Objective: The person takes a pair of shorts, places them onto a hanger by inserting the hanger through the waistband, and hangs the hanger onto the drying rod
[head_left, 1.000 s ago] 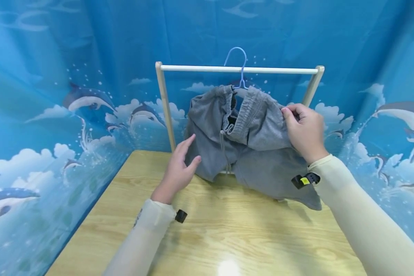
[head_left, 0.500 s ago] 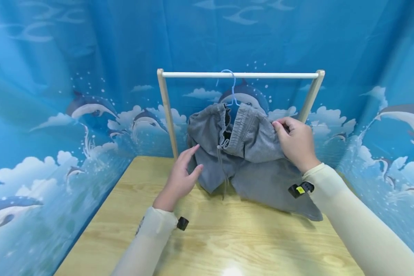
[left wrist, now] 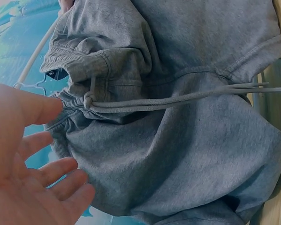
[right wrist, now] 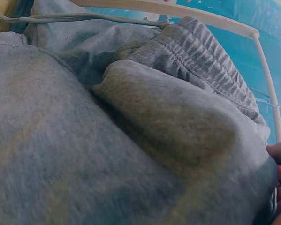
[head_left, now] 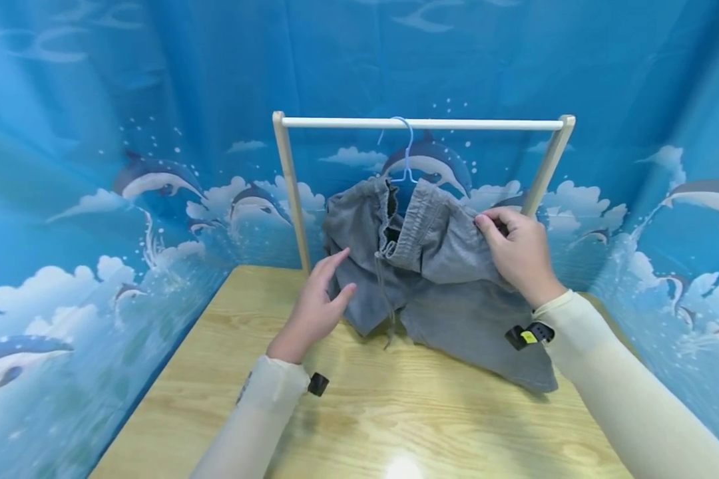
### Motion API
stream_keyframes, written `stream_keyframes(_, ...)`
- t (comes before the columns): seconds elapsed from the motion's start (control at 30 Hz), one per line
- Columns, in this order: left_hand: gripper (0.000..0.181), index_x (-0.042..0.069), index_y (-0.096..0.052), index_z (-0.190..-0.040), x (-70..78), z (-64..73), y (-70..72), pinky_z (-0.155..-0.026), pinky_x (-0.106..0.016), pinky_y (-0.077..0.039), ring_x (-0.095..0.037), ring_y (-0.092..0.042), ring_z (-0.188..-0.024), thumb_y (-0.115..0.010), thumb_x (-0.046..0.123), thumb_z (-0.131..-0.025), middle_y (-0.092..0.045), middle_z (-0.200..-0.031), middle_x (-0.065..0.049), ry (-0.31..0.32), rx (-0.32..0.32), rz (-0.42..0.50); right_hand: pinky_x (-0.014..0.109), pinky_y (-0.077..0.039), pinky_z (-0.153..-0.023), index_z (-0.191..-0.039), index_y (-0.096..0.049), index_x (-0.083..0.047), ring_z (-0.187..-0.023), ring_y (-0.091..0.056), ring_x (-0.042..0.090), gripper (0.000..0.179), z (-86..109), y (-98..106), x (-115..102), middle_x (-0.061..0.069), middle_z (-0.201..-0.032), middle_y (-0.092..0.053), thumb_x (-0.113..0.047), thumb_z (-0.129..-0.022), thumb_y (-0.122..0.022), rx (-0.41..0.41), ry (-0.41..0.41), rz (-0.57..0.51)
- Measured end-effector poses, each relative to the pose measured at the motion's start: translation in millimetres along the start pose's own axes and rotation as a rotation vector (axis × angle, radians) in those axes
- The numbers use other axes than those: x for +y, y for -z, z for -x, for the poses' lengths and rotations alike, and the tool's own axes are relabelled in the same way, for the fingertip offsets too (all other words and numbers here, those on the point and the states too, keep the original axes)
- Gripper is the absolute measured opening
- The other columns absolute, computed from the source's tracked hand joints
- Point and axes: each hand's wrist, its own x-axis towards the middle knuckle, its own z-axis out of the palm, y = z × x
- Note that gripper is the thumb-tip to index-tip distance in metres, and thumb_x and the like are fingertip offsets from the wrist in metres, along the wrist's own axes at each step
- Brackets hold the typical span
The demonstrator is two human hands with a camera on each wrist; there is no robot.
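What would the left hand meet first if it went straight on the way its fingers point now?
Most likely the grey shorts: the left hand is open, its fingertips aimed at their left side, close by. Depth is unclear.

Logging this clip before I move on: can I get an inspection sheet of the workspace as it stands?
Surface: light wooden table, glare spot at its near edge.
Job's things: grey shorts on a blue hanger, hooked over the white rail; leg ends rest on the table, drawstring hangs loose.
Clutter: nothing seen.
Hands: left hand open, fingers straight beside the shorts' left side; right hand pinches the shorts' right shoulder.
Cables: nothing seen; small black devices at both wrists.
Surroundings: blue dolphin-print backdrop on three sides.
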Motion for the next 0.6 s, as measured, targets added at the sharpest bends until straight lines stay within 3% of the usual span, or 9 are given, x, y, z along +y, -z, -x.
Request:
stream_keyframes(0.3, 0.065, 0.033, -0.033, -0.162, 2.4, 3.8, 1.3, -0.118, -0.058, -0.033, -0.03, -0.033, -0.151, -0.063, 0.024, -0.105, -0.035, -0.163, -0.005, -0.027, -0.005, 0.003, 0.02, -0.041, -0.062, -0.116, -0.076, -0.004, -0.075, -0.056, 0.017, 0.029, 17.1, 6.8, -7.3, 0.013, -0.101, -0.074, -0.024, -0.108, -0.057, -0.031, 0.037, 0.003)
stream_keyframes(0.6, 0.064, 0.035, -0.03, -0.162, 3.2, 5.3, 3.6, -0.119, -0.058, -0.032, -0.029, -0.03, -0.152, -0.061, 0.028, -0.106, -0.032, -0.164, -0.004, -0.015, -0.012, 0.016, 0.01, -0.044, -0.07, -0.117, -0.075, -0.005, -0.08, -0.059, 0.0, 0.026, 29.3, 14.3, -6.3, 0.01, -0.101, -0.075, -0.023, -0.107, -0.059, -0.033, 0.062, 0.004)
